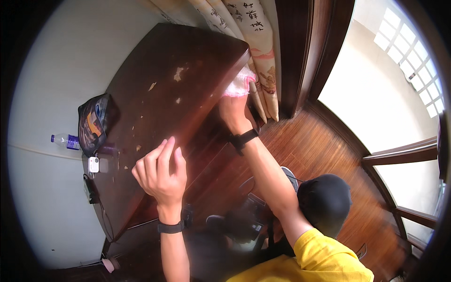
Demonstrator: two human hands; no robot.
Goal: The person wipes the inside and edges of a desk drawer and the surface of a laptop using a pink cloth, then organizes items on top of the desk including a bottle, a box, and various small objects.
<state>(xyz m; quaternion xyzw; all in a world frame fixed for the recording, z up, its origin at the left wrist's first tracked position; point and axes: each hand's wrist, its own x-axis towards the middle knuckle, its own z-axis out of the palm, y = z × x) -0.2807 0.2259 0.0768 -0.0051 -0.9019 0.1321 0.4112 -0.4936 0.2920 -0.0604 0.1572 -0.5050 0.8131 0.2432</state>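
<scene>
My right hand (235, 110) reaches out at the far right corner of the dark wooden table (155, 63). It grips a white cloth with a pink border (240, 84) against the table's edge, beside the curtain. The cloth hides most of those fingers. My left hand (164, 176) hovers at the near edge of the tabletop, fingers bent and a little apart, with nothing in it. A dark strap circles each wrist. Pale scraps (179, 73) and worn-looking spots dot the tabletop.
Along the wall side lie a dark printed pouch (93, 123), a purple-capped bottle (67, 141), a small white device (93, 164) and a black adapter with a cord (91, 190). A patterned curtain (260, 53) hangs past the far corner. My black-clad knee (324, 204) is at right, above the wooden floor (303, 144).
</scene>
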